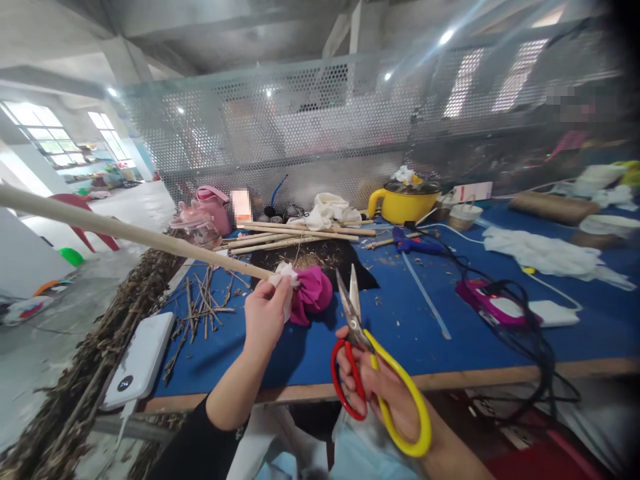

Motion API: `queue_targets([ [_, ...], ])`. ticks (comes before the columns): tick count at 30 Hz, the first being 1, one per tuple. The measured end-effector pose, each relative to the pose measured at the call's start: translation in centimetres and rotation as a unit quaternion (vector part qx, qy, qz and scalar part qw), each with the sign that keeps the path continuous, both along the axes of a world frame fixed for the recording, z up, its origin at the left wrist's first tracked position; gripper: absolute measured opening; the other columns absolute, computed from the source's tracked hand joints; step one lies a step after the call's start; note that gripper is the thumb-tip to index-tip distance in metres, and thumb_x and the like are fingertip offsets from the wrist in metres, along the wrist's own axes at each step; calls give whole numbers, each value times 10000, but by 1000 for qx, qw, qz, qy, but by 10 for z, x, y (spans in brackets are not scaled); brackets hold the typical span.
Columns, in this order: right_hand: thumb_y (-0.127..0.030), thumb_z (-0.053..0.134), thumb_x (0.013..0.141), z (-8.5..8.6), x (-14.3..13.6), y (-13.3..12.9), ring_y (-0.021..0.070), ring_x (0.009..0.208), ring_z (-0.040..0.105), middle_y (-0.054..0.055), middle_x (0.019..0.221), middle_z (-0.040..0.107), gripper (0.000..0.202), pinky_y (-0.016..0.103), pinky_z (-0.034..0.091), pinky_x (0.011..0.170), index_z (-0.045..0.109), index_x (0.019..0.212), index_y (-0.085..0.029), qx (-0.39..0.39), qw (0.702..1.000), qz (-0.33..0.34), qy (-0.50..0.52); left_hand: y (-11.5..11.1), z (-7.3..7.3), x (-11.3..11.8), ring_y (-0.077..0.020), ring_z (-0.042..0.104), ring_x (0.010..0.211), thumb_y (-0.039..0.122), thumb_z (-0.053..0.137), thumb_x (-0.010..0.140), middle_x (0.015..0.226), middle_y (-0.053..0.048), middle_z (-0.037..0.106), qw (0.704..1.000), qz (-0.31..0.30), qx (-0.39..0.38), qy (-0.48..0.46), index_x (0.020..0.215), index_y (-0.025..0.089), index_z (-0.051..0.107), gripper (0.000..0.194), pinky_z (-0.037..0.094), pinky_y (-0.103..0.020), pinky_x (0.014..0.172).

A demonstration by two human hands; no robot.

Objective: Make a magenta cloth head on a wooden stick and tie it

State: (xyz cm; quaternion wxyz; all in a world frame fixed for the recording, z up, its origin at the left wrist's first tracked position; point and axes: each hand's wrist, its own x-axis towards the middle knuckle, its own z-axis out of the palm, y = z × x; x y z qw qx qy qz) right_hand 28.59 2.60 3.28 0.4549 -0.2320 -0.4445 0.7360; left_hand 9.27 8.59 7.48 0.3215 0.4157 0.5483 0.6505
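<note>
My left hand (270, 310) is closed around white cloth (286, 273) bunched at the end of a long wooden stick (150, 239). A stuffed magenta cloth bundle (315, 293) sits at that same end, just right of my fingers. The stick slants up and away to the left edge of the view. In my right hand (383, 383) is a pair of scissors (356, 320) with one red and one yellow handle. Their blades point upward and stand slightly apart, to the right of the magenta bundle and not touching it.
Beyond my hands, a black cloth (367, 267) with brown scraps lies on the blue table (400, 333). Wooden sticks (300, 233), a yellow pot (407, 203) and a blue glue gun (417, 243) are behind. A white power bank (143, 357) rests left; cables (535, 340) trail right.
</note>
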Motion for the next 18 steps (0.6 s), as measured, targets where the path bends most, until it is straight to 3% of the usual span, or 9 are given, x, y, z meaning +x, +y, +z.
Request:
queue_targets([
  [2,-522,626,796,-3,-6,-1,74,544,401,-8,792,437,533,173,348,410,427,1211,-254,5,1000,1,13,-5,-2,-6,-107,554,650,452,683,736,688,-12,646,1000,3,-13,25,722,130,707,323,422,-191,597],
  [5,-539,597,812,-3,-9,-1,82,556,393,0,801,436,513,179,356,419,429,1206,-256,8,1000,-2,18,-8,-7,-5,-101,536,627,465,688,723,718,-16,666,998,19,-29,-50,795,122,713,351,414,-194,575],
  [10,-648,577,767,1,-8,-3,106,597,400,16,801,441,633,184,361,428,433,1239,-252,-8,1000,-17,22,2,-17,27,-62,467,518,452,740,662,587,26,589,981,3,-25,-193,694,114,651,351,376,-176,501],
  [14,-714,574,714,-1,-3,-7,124,628,412,23,796,445,705,188,369,432,463,1234,-251,-52,998,-27,19,5,-19,49,-59,470,487,456,755,640,594,13,611,971,-29,-39,-236,716,110,651,369,373,-175,468],
  [18,-770,590,635,-2,5,-13,144,661,431,25,803,455,788,201,397,442,480,1226,-261,-70,997,-17,3,-2,-18,57,-71,490,463,467,770,613,565,9,625,961,-64,-73,-257,681,118,645,377,397,-185,463],
])
